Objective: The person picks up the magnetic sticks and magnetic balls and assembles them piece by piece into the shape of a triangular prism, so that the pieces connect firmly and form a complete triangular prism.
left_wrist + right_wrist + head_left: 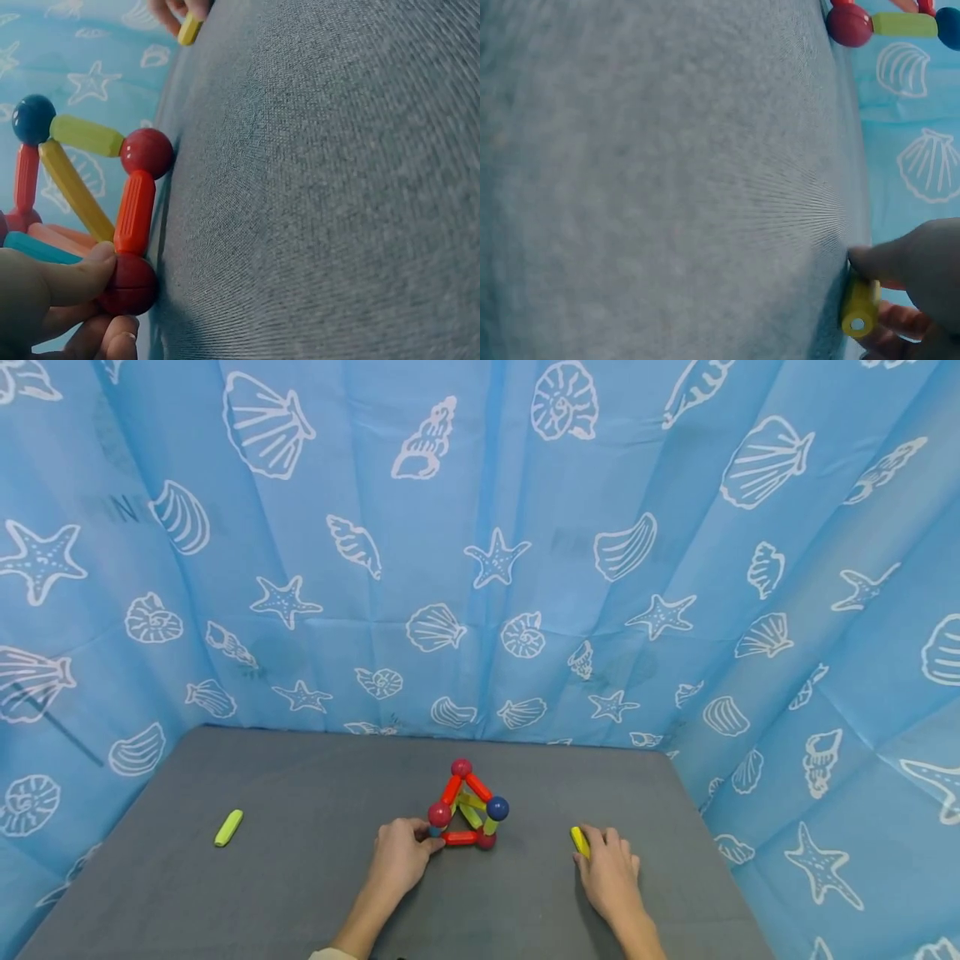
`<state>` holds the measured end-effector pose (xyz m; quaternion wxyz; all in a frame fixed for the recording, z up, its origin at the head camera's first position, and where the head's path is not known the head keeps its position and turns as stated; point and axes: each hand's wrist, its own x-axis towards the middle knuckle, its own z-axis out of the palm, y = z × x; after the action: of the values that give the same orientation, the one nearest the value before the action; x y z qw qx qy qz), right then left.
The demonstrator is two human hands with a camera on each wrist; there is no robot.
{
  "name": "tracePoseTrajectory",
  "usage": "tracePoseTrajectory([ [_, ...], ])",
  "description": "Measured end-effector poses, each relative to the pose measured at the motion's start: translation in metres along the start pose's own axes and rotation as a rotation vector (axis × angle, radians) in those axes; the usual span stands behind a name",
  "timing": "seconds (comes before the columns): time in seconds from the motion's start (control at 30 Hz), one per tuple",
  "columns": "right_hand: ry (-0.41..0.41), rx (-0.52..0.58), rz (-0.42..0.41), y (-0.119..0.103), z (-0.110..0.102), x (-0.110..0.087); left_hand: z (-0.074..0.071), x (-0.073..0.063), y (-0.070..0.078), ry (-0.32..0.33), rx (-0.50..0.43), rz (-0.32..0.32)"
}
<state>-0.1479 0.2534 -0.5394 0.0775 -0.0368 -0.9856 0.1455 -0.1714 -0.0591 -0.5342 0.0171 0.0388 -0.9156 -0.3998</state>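
A frame of magnetic rods and balls stands near the table's middle; a red rod [460,838] forms its near lower edge. At its near left corner my left hand [401,858] pinches a dark red ball [131,289] between thumb and fingers. A blue ball [497,808] and red balls mark other corners, joined by red, yellow, green and blue rods. To the right of the frame, my right hand [611,872] holds a loose yellow rod [580,842] low at the table surface. The rod's round end with a pale centre [857,324] shows in the right wrist view.
A loose yellow-green rod [228,828] lies on the left part of the grey table [300,777]. Behind and to the right hangs a blue curtain [480,677] with white shells and starfish, close along the table's edges.
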Motion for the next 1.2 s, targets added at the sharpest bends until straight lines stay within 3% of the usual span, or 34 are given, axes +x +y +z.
tracePoseTrajectory([
  [0.2, 0.109, 0.086, -0.078, -0.012, -0.007, 0.005, -0.001, 0.000, 0.003, -0.028, 0.019, -0.018],
  [0.4, 0.210, 0.295, -0.213, -0.051, -0.034, 0.023, -0.003, 0.000, 0.007, -0.042, 0.056, -0.029],
  [0.57, 0.233, 0.516, -0.310, -0.094, -0.059, 0.031, -0.003, -0.002, 0.007, -0.039, 0.105, 0.007],
  [0.73, 0.223, 0.643, -0.447, -0.126, -0.061, 0.033, -0.001, -0.004, 0.006, -0.014, 0.130, 0.037],
  [0.87, 0.171, 0.630, -0.512, -0.139, -0.050, 0.031, 0.001, -0.005, 0.005, 0.003, 0.132, 0.034],
  [1.03, 0.128, 0.497, -0.542, -0.142, -0.028, 0.027, 0.001, -0.005, 0.004, 0.010, 0.120, 0.038],
  [1.2, 0.152, 0.352, -0.551, -0.142, -0.012, 0.024, 0.001, -0.006, 0.005, 0.021, 0.122, 0.038],
])
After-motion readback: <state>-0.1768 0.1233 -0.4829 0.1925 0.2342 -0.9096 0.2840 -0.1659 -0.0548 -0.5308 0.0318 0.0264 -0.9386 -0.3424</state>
